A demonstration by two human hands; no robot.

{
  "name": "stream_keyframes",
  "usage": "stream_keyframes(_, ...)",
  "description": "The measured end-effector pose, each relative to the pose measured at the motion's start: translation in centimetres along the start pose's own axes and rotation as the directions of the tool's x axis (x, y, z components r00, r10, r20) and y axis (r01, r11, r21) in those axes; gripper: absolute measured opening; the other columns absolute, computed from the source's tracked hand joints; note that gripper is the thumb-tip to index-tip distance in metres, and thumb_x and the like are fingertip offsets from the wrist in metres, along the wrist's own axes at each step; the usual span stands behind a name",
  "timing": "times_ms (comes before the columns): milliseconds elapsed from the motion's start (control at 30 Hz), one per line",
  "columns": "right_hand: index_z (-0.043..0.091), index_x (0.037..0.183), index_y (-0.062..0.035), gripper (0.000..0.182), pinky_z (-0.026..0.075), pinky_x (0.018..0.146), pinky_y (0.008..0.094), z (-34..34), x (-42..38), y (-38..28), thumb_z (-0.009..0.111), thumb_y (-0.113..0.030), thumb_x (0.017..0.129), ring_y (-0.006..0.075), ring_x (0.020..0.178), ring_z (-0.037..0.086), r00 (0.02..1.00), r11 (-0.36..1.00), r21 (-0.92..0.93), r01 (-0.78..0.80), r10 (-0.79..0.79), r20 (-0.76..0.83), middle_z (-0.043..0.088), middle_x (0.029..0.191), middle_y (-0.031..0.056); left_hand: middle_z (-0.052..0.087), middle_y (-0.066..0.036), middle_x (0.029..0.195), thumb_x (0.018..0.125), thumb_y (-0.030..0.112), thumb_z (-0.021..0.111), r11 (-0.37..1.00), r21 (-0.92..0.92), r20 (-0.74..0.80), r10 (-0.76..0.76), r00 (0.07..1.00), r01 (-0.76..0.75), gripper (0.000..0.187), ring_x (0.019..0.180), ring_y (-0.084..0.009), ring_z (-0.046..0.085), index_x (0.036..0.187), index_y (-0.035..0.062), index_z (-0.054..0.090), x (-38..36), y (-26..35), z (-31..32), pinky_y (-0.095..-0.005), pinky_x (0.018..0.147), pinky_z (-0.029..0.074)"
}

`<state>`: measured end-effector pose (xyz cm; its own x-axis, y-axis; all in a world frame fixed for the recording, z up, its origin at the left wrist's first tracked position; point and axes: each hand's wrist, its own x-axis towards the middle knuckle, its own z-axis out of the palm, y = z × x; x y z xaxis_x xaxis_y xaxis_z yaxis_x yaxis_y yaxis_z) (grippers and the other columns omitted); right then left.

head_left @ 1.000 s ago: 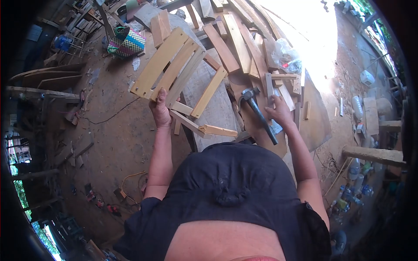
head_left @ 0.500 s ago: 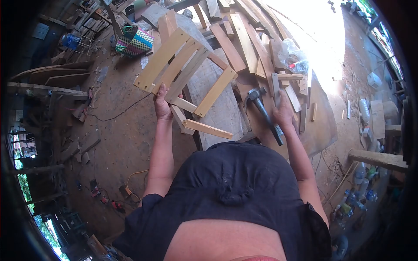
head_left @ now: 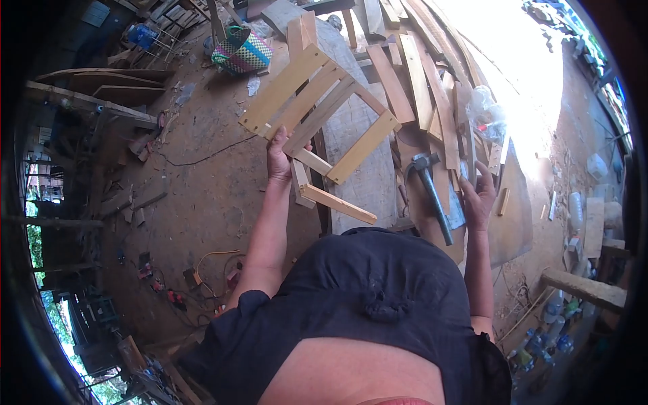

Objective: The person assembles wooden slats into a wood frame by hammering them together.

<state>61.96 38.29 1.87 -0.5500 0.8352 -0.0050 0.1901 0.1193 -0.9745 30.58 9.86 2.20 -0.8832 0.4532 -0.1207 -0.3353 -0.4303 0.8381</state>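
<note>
Wooden frame (head_left: 320,117) is held up in your left hand (head_left: 279,160), left of the hammer (head_left: 433,196). Your right hand (head_left: 478,200) is near the hammer's other side; I can't tell if it holds anything.

R hand (head_left: 478,199) farther R of hammer (head_left: 435,202), fingers more spread vs 1 s ago

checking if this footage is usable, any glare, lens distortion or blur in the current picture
Head view: glare bleaches the upper right white; head view: a curved dark border and fisheye bending towards the edges; head view: the hammer and slatted wooden frame show no obvious blur.
</note>
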Motion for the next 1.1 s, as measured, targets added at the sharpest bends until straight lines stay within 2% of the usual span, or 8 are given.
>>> stream_keyframes(67,0.049,0.123,-0.0016,0.043,0.042,0.057,0.0182,0.5,-0.3,-1.6,0.061,-0.003,0.081,0.0044,0.067,0.052,0.998,0.987,0.146,0.063,-0.065,0.007,0.057,0.084,0.0015,0.061,-0.012,0.077,0.081,0.044,0.065,0.999,0.014,-0.01,0.033,0.999,-0.033,0.05,0.059,-0.0199,0.063,0.098,-0.0018,0.056,-0.4,0.4,0.6,-0.0312,0.052,0.055)
stream_keyframes(267,0.048,0.124,-0.0012,0.041,0.036,0.047,0.0185,1.2,-1.0,-4.9,0.058,-0.004,0.084,0.0038,0.055,0.046,0.99,0.969,0.246,-0.028,-0.008,0.144,0.051,0.073,-0.0003,0.061,-0.012,0.077,0.081,0.041,0.065,0.999,0.023,0.005,0.046,0.999,-0.046,0.047,0.059,-0.0199,0.063,0.098,-0.0015,0.056,-0.7,0.6,0.9,-0.0312,0.053,0.056)
stream_keyframes(667,0.041,0.133,-0.0047,0.046,0.04,0.046,0.0165,2.3,-3.3,-6.5,0.051,-0.008,0.088,0.0061,0.059,0.055,0.961,0.912,0.347,-0.219,0.14,0.238,0.059,0.084,0.0051,0.062,-0.014,0.072,0.082,0.047,0.061,0.999,-0.032,-0.013,0.019,1.0,-0.019,0.042,0.061,-0.0248,0.063,0.087,0.0061,0.055,-1.3,0.1,0.6,-0.0378,0.059,0.053)
stream_keyframes(733,0.048,0.128,-0.0038,0.041,0.042,0.048,0.0167,3.0,-3.6,-6.4,0.05,-0.007,0.087,0.0065,0.057,0.055,0.951,0.883,0.368,-0.291,0.224,0.215,0.06,0.086,0.0045,0.063,-0.014,0.072,0.081,0.049,0.061,0.997,-0.074,0.011,0.029,1.0,-0.028,0.044,0.062,-0.0247,0.063,0.088,0.006,0.056,-1.8,0.2,1.2,-0.0379,0.06,0.053)
stream_keyframes(800,0.057,0.118,-0.0031,0.033,0.041,0.049,0.0177,3.3,-3.4,-4.2,0.05,-0.007,0.086,0.0059,0.056,0.054,0.898,0.888,0.281,-0.365,0.257,0.356,0.06,0.082,0.0025,0.063,-0.013,0.071,0.08,0.051,0.061,0.992,-0.121,0.044,0.034,0.998,-0.029,0.046,0.062,-0.0245,0.063,0.088,0.006,0.058,-2.2,-0.3,2.2,-0.038,0.061,0.054)
stream_keyframes(867,0.064,0.108,-0.0048,0.025,0.037,0.049,0.0183,4.1,-3.2,-2.0,0.055,-0.012,0.085,0.0043,0.059,0.051,0.869,0.906,0.207,-0.369,0.257,0.423,0.058,0.071,-0.0018,0.063,-0.012,0.07,0.079,0.054,0.061,0.956,-0.29,-0.061,0.019,0.998,-0.036,0.048,0.063,-0.0239,0.064,0.087,0.0064,0.059,-2.4,-0.9,3.2,-0.0392,0.062,0.054)
stream_keyframes(1000,0.063,0.109,-0.0036,0.035,0.04,0.061,0.0216,7.6,-3.1,-4.9,0.066,-0.024,0.082,0.0072,0.076,0.051,0.905,0.98,0.115,-0.164,0.103,0.412,0.055,0.085,0.0039,0.063,-0.012,0.071,0.079,0.056,0.06,0.923,-0.385,-0.045,-0.041,0.998,0.02,0.045,0.063,-0.0259,0.063,0.079,0.0106,0.054,-3.5,-1.5,6.0,-0.0409,0.064,0.053)
stream_keyframes(1100,0.062,0.111,-0.0027,0.042,0.041,0.069,0.0239,9.2,-2.6,-7.2,0.071,-0.027,0.078,0.0098,0.086,0.048,0.899,1.0,0.02,0.001,-0.01,0.438,0.048,0.093,0.0056,0.063,-0.011,0.07,0.079,0.057,0.059,0.877,-0.474,-0.027,-0.111,0.993,0.085,0.051,0.063,-0.0248,0.063,0.088,0.0078,0.062,-3.8,-2.4,7.2,-0.0403,0.064,0.054)
